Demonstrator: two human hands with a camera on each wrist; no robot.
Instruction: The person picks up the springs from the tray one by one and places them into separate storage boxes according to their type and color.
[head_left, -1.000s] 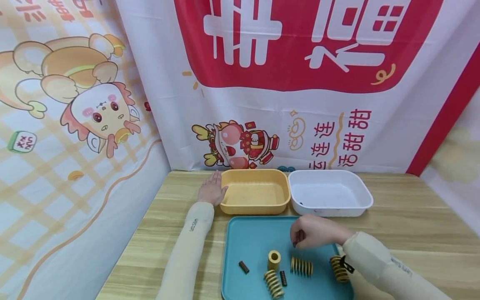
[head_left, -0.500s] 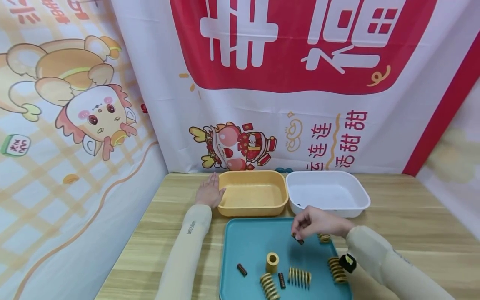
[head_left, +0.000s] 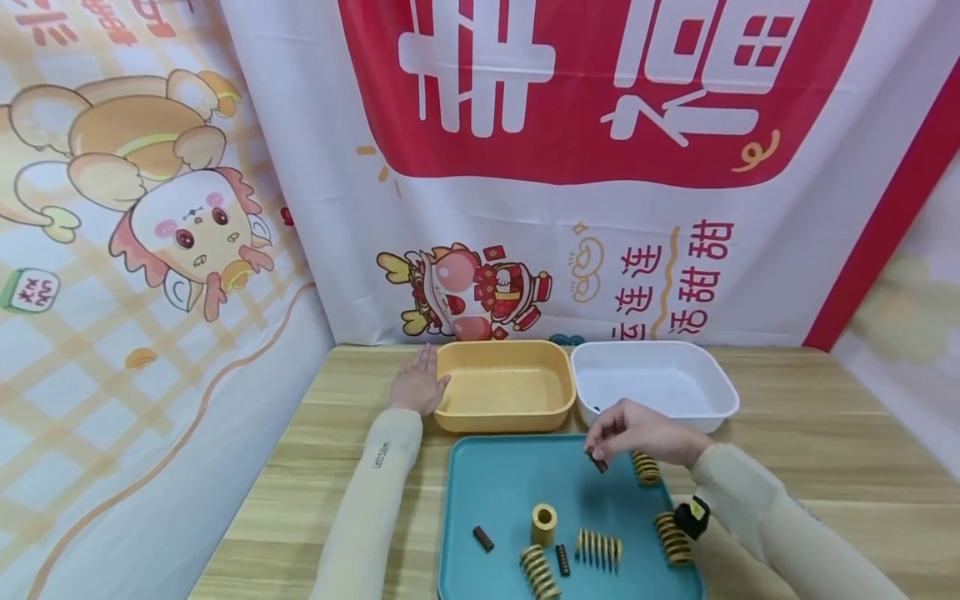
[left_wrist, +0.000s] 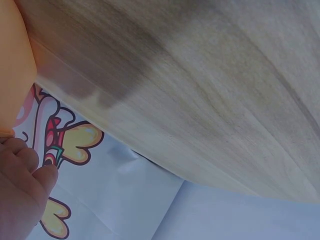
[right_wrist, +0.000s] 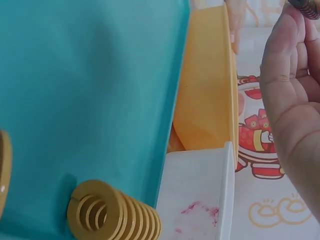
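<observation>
My right hand [head_left: 641, 433] pinches a small dark coil spring [head_left: 596, 460] between thumb and fingertips, above the far part of the teal tray [head_left: 510, 467]. The same small spring [right_wrist: 305, 7] shows at the top corner of the right wrist view. Two more small dark springs, a left one [head_left: 483, 538] and a middle one [head_left: 562, 560], lie on the tray. Several larger gold springs [head_left: 598, 548] lie there too, and a gold hollow cylinder [head_left: 543, 525] stands upright. My left hand [head_left: 417, 387] rests against the left side of the yellow bin [head_left: 506, 421], its fingers extended.
A white bin [head_left: 720, 417] stands right of the yellow one, both behind the tray. Inside the white bin, near its left front, is a tiny dark spot. The wooden table [head_left: 322, 450] meets a printed cloth backdrop [head_left: 330, 208] at the back and left.
My right hand has risen from the tray with the small dark spring and shifted back toward the white bin. A gold spring near the tray's right edge has come into view. My left hand stays put.
</observation>
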